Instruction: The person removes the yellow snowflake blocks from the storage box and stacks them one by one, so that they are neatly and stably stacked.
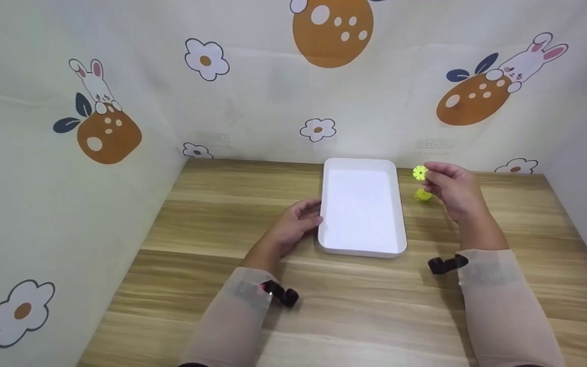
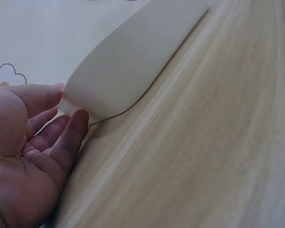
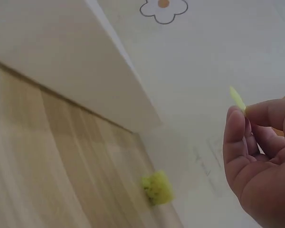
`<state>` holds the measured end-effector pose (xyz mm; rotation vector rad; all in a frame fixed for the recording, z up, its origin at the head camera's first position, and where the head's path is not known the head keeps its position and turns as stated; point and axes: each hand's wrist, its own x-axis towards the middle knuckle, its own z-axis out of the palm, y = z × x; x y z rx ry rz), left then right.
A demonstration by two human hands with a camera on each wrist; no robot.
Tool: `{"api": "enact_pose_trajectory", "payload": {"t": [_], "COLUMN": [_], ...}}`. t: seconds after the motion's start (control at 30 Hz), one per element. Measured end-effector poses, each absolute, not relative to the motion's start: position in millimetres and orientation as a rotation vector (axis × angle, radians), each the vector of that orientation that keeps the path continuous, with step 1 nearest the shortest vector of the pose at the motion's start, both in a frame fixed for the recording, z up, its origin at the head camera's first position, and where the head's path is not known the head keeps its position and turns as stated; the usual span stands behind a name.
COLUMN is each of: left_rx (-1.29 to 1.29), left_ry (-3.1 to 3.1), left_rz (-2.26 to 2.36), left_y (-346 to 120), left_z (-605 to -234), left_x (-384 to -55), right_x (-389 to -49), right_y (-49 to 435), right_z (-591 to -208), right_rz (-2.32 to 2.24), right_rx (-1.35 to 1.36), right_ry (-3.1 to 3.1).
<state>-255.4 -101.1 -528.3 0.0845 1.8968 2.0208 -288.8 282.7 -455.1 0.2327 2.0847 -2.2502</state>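
Between thumb and fingertips, my right hand [image 1: 454,191] pinches a small yellow-green notched plastic disc [image 1: 419,173] with a hole in its centre. It is raised to the right of the white tray's far end. In the right wrist view the disc [image 3: 237,99] shows edge-on. Below it, a yellow notched piece [image 1: 423,195] sits on the table; in the right wrist view this piece [image 3: 157,188] looks thick and is blurred. My left hand [image 1: 296,224] rests against the left side of the white tray [image 1: 362,252], its thumb and fingertips touching the outer wall [image 2: 118,66].
The tray stands on a wood-grain table [image 1: 212,219], close to the back wall. Pale cloth [image 1: 263,92] printed with rabbits, oranges and flowers hangs behind and at the left. Both wrists carry small black cameras.
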Motion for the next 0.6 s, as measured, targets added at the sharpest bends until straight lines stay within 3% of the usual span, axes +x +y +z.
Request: {"api": "enact_pose_trajectory", "payload": {"t": [0.3, 0.6], "left_rx": [0.089, 0.135], "left_ry": [1.916, 1.858], "left_rz": [2.018, 2.057], "left_y": [-102.5, -101.7], "left_z": [-527.4, -528.8], "left_x": [-255.6, -254.7], "right_x": [-300.7, -296.4], "right_y": [301.0, 306.3], "right_z": [-482.2, -486.0], "right_rz": [-2.251, -2.113], "right_rx": [0.387, 0.411], "right_ry": [2.025, 2.095]}}
